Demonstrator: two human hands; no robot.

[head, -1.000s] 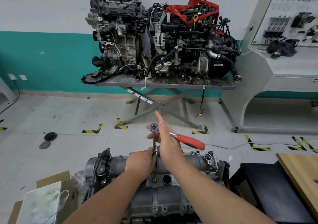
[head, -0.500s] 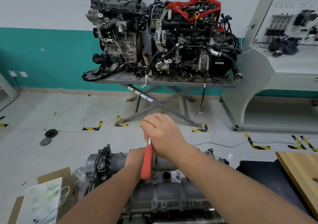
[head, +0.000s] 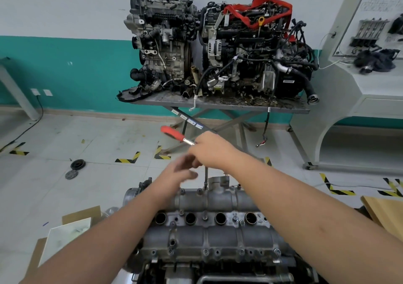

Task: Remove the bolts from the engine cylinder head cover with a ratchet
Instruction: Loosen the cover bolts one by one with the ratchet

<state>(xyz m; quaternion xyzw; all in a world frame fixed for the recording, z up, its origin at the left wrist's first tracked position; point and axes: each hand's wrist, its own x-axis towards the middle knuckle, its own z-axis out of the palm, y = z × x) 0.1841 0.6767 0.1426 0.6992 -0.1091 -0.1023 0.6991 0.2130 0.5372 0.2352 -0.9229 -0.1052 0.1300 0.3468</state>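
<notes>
The ratchet (head: 177, 135) is gripped at its head end by the right hand (head: 212, 150), fingers curled over the top so the head itself is hidden; the red handle is seen sticking out up and to the left, away from the person. A thin extension bar (head: 206, 178) drops straight down from under that hand to a bolt (head: 205, 188) on the far edge of the cylinder head cover (head: 218, 203), so the drive axis is vertical and the handle's long axis lies roughly level, pointing far-left. The left hand (head: 181, 172) is blurred, just beside the bar on its left and slightly lower than the right hand; fingers appear loosely spread and nothing is seen held, though contact with the bar cannot be told for certain. The cover lies across the near engine directly below both hands, with further bolts (head: 204, 218) visible along its middle and near rows, still seated. Judgement: the far-row bolt is being worked, and the task is early to midway. The coming move is thought to turn on the handle's sweep about the vertical bar; the right hand is the nearer and the only one gripping, so the swing would be driven from there. A tilted bar could slip the socket off the bolt.
</notes>
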